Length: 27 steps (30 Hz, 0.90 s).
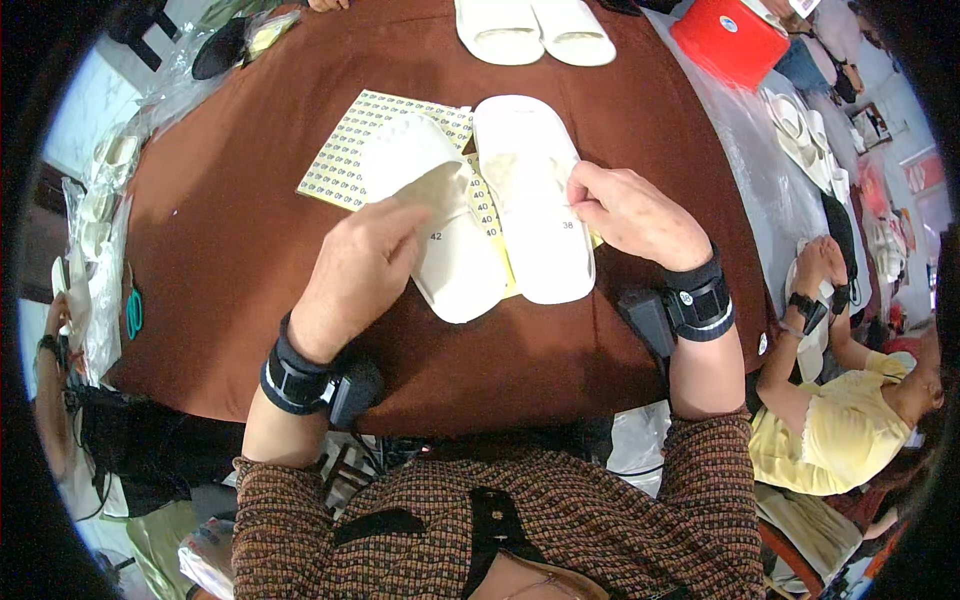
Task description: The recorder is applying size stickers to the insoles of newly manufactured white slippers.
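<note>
The left hand (pixel 365 262) curls, grip unclear, at the left slipper (pixel 460 272) overlapping a sticker sheet (pixel 335 150); right of the sheet, the right hand (pixel 640 215) pinches the right slipper (pixel 548 262), apparently steadying it.

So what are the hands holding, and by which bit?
The right hand seems to pinch the right white slipper by its outer edge, about halfway along. The left hand is at the left white slipper; whether it grips can't be told.
</note>
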{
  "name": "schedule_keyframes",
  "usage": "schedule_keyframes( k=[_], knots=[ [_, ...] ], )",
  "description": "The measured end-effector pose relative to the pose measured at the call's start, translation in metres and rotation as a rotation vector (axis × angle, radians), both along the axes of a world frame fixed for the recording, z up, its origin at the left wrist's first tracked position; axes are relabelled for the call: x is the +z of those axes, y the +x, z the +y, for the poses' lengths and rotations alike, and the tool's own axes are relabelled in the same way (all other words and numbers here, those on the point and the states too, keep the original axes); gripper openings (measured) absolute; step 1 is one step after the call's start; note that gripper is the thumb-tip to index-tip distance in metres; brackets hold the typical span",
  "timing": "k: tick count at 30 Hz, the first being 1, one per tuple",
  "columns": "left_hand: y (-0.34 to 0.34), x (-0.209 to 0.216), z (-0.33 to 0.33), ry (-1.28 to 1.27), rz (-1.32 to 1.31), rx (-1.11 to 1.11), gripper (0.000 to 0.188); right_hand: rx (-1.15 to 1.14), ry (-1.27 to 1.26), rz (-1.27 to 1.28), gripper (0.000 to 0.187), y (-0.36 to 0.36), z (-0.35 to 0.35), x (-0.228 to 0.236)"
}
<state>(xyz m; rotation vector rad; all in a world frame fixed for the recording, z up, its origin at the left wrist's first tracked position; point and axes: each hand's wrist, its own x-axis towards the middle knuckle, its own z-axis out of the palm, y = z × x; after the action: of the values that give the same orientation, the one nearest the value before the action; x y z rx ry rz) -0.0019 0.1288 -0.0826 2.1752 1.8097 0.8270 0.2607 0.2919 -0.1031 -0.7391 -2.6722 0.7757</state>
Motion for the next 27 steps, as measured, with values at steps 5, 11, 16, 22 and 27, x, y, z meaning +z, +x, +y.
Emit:
schedule_keyframes(
  k=[5,11,16,22,27],
  knots=[
    [0.003,-0.004,-0.006,-0.018,0.198,-0.141,0.016,-0.004,0.02,-0.004,0.01,0.0,0.0,-0.002],
    [0.009,-0.01,-0.01,-0.023,0.286,-0.126,0.02,0.008,0.037,0.014,0.01,-0.002,-0.002,0.0],
    [0.003,-0.009,-0.012,-0.059,0.322,-0.107,0.023,0.008,0.039,0.004,0.01,-0.002,-0.003,0.003],
    [-0.001,-0.012,-0.014,-0.094,0.378,-0.088,0.027,-0.056,0.066,-0.037,0.014,-0.002,-0.001,-0.008],
    [0.007,-0.008,-0.013,0.099,0.332,-0.178,0.032,-0.061,0.029,-0.176,0.018,-0.008,-0.003,-0.005]
  ],
)
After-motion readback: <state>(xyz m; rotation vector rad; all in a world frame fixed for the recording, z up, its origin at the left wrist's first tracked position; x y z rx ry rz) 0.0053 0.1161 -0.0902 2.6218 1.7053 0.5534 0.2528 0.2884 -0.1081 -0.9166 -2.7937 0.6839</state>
